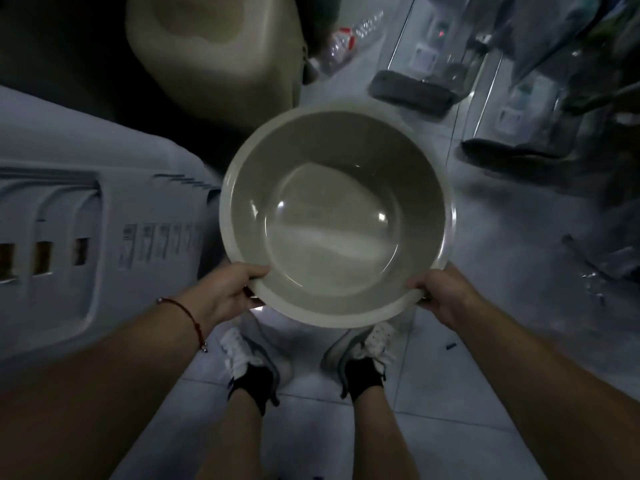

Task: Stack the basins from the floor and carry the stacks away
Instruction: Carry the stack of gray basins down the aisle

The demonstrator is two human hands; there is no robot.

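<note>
A round pale beige basin [337, 216] hangs in the air in front of me, above my feet, mouth up and empty. My left hand [227, 292] grips its near left rim, thumb over the edge. My right hand [441, 292] grips the near right rim the same way. Whether more basins are nested under this one I cannot tell. A larger beige tub [214, 53] stands on the floor further ahead, at the top left.
A big white appliance casing [86, 216] lies close on my left. Dark slippers [410, 88], bottles [341, 43] and a glass-fronted cabinet [485, 57] crowd the far right. Pale floor tiles [450, 393] run under my shoes [249, 362].
</note>
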